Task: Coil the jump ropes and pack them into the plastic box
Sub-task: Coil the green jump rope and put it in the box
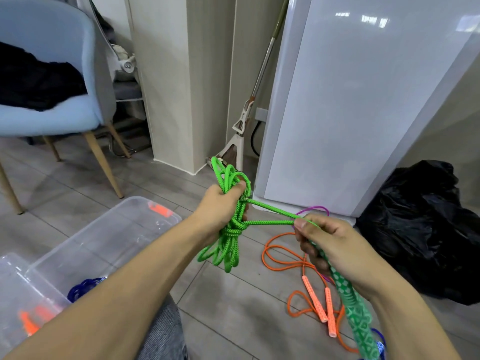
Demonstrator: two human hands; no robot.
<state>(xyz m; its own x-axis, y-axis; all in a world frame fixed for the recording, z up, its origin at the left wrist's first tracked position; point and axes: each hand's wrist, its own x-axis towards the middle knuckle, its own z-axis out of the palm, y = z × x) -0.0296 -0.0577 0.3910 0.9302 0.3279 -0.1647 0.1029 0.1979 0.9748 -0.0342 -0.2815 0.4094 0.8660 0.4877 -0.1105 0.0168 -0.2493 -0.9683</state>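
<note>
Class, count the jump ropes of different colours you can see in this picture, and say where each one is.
4, others may be hidden. The green rope is coiled in the left hand; the orange rope lies on the floor; the purple rope peeks behind the right hand; the blue rope sits in the plastic box.

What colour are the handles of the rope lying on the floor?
Pale orange-pink handles on the thin orange jump rope, seen in the head view.
</note>
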